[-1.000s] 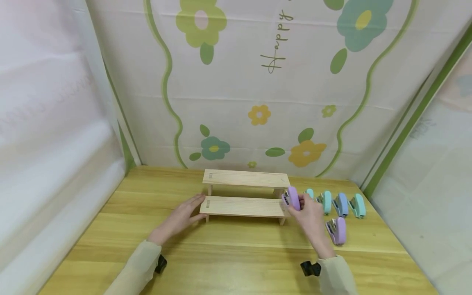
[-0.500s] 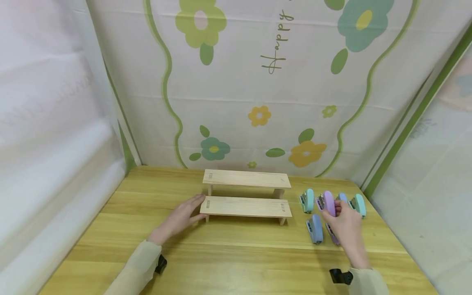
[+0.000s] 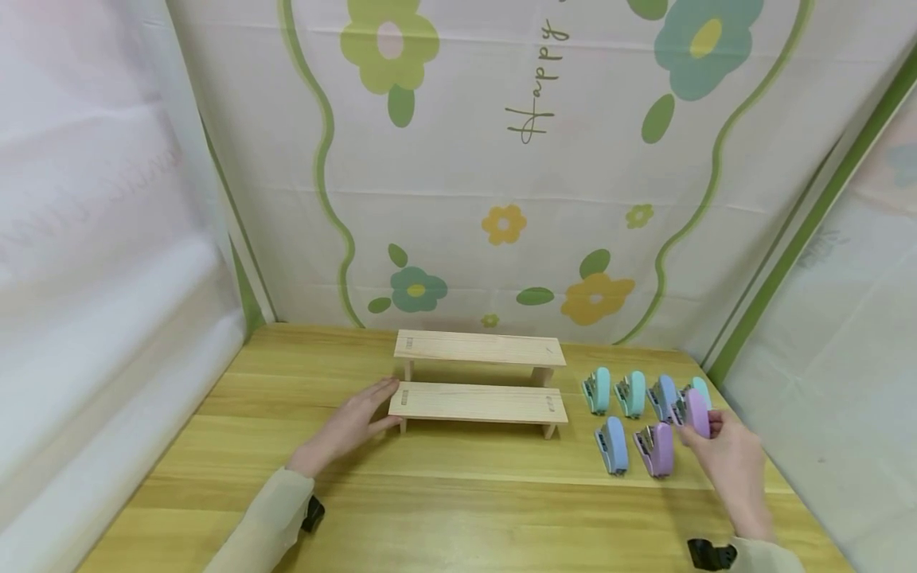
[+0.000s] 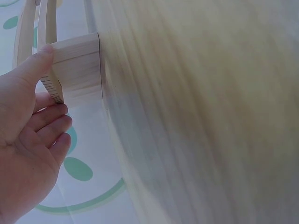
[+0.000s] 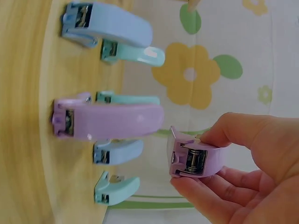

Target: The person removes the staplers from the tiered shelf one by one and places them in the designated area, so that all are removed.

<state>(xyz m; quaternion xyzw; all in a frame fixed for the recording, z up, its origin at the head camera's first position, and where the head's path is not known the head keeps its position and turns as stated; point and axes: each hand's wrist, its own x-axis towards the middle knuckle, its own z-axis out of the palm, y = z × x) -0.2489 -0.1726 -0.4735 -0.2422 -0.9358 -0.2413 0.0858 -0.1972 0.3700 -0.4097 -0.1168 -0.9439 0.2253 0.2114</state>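
Note:
A light wooden two-step stand [image 3: 478, 402] is on the table, and my left hand [image 3: 347, 426] holds the left end of its lower step. Thumb and fingers sit on opposite edges of that board in the left wrist view, where the stand's side [image 4: 77, 65] shows. My right hand [image 3: 732, 461] pinches a purple stapler [image 3: 693, 414] above the table, partly covering a mint stapler [image 3: 704, 390] behind. In the right wrist view the held purple stapler [image 5: 194, 156] is between thumb and fingers, apart from the others.
Left of the held stapler, a back row has two mint staplers [image 3: 600, 390] [image 3: 634, 394] and a blue stapler [image 3: 665, 396]. In front stand another blue stapler [image 3: 613, 446] and a second purple stapler [image 3: 659, 450]. Printed fabric walls [image 3: 458, 175] enclose the wooden table [image 3: 444, 509].
My right hand has carried the purple stapler rightward from the stand's right end, past the back-row staplers, to the row's right end. My left hand has stayed on the stand.

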